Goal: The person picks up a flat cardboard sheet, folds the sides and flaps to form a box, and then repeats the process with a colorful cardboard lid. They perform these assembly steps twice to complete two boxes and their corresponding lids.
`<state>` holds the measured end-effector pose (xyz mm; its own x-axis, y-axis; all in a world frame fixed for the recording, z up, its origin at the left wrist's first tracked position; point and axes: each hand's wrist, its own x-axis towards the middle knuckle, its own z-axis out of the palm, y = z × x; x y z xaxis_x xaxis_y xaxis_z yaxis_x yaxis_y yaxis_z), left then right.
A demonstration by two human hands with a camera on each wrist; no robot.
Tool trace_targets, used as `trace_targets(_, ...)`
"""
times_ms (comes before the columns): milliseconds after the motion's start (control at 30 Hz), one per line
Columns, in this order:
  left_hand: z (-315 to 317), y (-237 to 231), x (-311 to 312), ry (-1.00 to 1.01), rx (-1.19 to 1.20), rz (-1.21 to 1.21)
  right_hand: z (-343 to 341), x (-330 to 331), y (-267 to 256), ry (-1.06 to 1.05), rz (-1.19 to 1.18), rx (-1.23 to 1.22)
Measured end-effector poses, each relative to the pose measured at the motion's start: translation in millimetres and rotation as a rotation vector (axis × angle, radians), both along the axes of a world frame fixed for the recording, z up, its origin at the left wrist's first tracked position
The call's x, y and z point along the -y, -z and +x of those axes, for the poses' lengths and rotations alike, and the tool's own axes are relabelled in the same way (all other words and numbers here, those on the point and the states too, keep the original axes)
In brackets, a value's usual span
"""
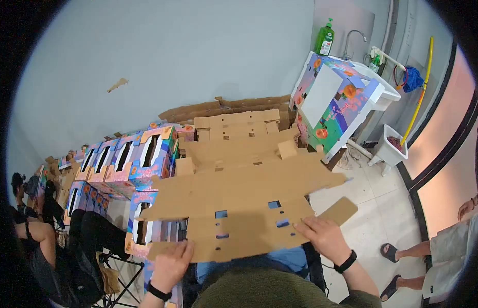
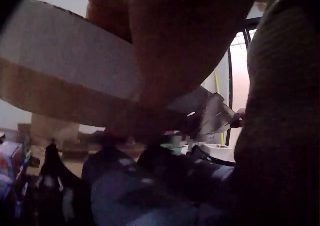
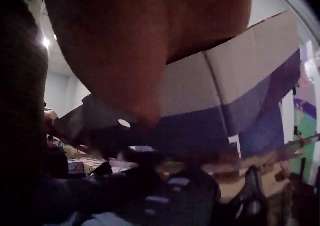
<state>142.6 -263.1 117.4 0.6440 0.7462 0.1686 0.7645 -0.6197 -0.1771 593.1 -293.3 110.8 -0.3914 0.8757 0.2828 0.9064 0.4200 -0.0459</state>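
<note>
1. Gripping the near edge of a broad brown cardboard sheet, the person's two hands show at the bottom of the head view. The left hand is at the near left corner and the right hand is farther along to the right, next to a rounded flap. Fingers of both hands rest on the brown face. The sheet is in front of the person, over the lap, with blue showing through several of its cut-out holes. Beyond it, near the wall, is more folded cardboard. Printed boxes are stacked to the left. To the right are a sink, a green bottle, a yellow hose and a white tub. Other people are partly visible at both sides.

2. Dim and partly blurred, the left wrist view shows the left hand against the sheet's pale underside, the thumb below and the edge pinched; the fingertips are too dark to make out.

3. Closer up, the right wrist view shows the right thumb against the white-and-purple underside, the sheet grasped between it and the fingers above.
</note>
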Motion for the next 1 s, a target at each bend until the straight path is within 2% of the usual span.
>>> trace_targets(67,-4,31,10,-0.007,0.036,-0.077,-2,15,29,0.035,-0.022,-0.014)
trace_targets(133,-1,47,19,-0.012,0.113,-0.183,2,27,63,0.015,-0.157,0.015)
trace_targets(167,2,53,24,-0.03,0.077,-0.203,-1,34,71,0.006,-0.196,0.005)
trace_targets(267,2,52,27,-0.02,0.043,-0.297,-1,36,75,-0.018,-0.29,-0.047)
trace_targets(367,6,41,6,-0.057,-0.023,-0.421,0,32,72,-0.024,-0.348,-0.056)
trace_targets(467,26,16,-16,-0.057,0.087,-0.456,-2,30,73,-0.01,-0.383,-0.049)
trace_targets(567,52,-4,-32,-0.034,0.059,-0.125,-5,30,77,-0.001,-0.384,-0.072)
trace_targets(667,59,25,-53,-0.261,0.128,0.011,-6,31,82,0.002,-0.331,-0.09)
trace_targets(767,38,79,-60,-0.393,0.075,-0.207,-4,31,81,-0.003,-0.294,-0.136)
trace_targets(800,35,94,-58,-0.387,0.075,-0.213,-4,31,80,-0.008,-0.29,-0.155)
trace_targets(900,30,125,-52,-0.391,0.088,-0.219,10,18,71,-0.084,-0.482,-0.237)
trace_targets(1000,31,130,-45,-0.401,0.09,-0.207,-5,-10,7,-0.014,-0.19,-0.311)
